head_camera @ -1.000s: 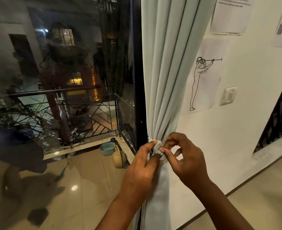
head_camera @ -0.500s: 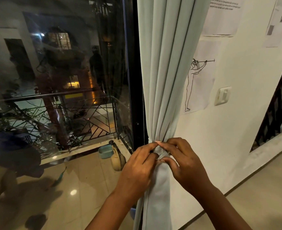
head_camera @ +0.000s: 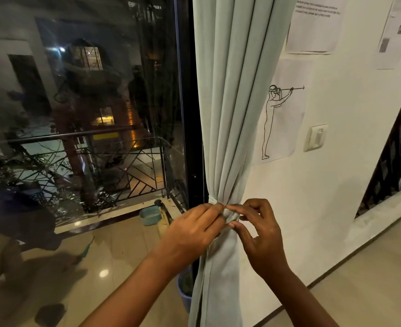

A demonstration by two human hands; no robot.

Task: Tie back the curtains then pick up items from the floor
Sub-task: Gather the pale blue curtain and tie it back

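Note:
A pale grey-green curtain (head_camera: 232, 102) hangs gathered beside the black door frame, cinched at waist height by a tieback (head_camera: 230, 214) of the same cloth. My left hand (head_camera: 192, 234) pinches the tieback knot from the left with its fingertips. My right hand (head_camera: 258, 230) pinches the same knot from the right, thumb below and forefinger above. Below the knot the curtain falls loose to the floor. No floor items inside the room show clearly.
A glass door (head_camera: 88, 114) fills the left, with a balcony railing, a teal bowl (head_camera: 150, 215) and a jug outside. The white wall (head_camera: 336, 185) on the right carries papers and a switch (head_camera: 315, 137). A blue pot (head_camera: 184, 293) stands by the curtain's foot.
The head view has shifted slightly right. Both hands stay on the knot; the fingers have moved from wrapping the cloth to pinching it at the fingertips.

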